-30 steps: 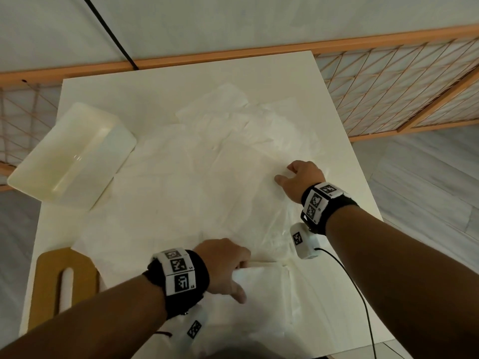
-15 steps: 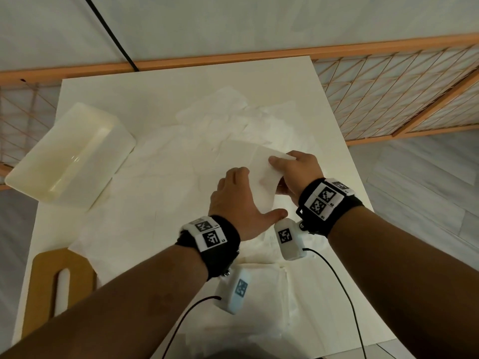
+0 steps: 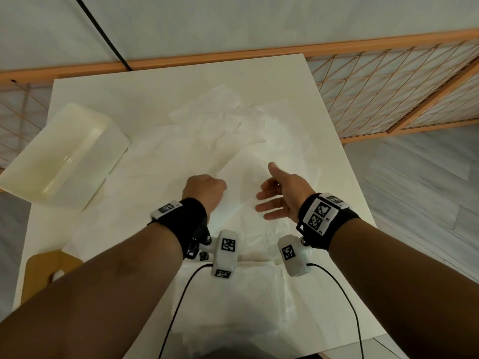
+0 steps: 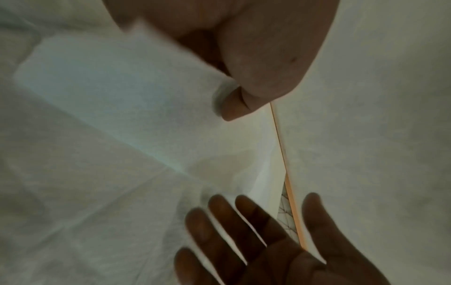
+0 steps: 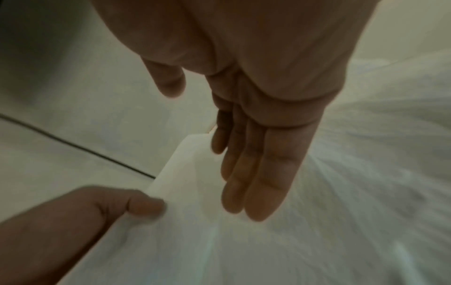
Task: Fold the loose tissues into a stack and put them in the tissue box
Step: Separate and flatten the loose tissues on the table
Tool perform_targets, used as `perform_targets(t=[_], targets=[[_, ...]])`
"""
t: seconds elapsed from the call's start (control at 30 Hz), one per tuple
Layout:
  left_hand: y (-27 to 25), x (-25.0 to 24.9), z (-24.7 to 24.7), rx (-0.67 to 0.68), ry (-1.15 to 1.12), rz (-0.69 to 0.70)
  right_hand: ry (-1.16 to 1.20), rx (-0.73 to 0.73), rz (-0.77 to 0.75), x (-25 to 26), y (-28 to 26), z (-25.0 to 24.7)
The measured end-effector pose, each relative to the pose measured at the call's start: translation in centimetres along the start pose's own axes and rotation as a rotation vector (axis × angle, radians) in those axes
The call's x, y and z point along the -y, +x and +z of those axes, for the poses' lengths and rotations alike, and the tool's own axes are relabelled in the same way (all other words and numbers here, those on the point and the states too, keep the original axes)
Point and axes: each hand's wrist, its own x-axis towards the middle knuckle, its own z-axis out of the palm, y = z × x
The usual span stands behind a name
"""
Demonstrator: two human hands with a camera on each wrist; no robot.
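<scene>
Pinching a tissue in left hand, clear only from wrist view, right hand spread

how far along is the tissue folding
Done: a folded stack lies at the near table edge. In hand: the left hand pinches one tissue; the right hand is open beside it. Left: many loose tissues, and the tissue box looks empty.

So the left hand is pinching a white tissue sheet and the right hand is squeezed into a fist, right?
Not quite. The left hand does pinch the thin white tissue sheet, but the right hand is no fist: its fingers are straight and spread, holding nothing. The right wrist view shows this most clearly.
</scene>
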Motion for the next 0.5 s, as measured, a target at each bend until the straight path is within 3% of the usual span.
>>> perform_targets(t=[0.13, 0.23, 0.3, 0.4, 0.5], targets=[[0.9, 0.5, -0.7, 0.080, 0.247, 0.095, -0.208, -0.127, -0.029, -1.4, 0.4, 0.5], [0.8, 0.6, -1.5, 0.148, 0.633, 0.159, -0.191, -0.158, -0.017, -2.1, 0.7, 0.7], [0.8, 0.8, -2.1, 0.133, 0.765, 0.197, -0.142, -0.163, -0.017, -2.2, 0.9, 0.8], [0.9, 1.5, -2.5, 0.148, 0.638, 0.165, -0.102, -0.163, -0.030, -2.1, 1.3, 1.1], [0.5, 1.6, -2.5, 0.257, 0.147, -0.017, -0.068, -0.163, -0.038, -2.1, 1.4, 1.5]])
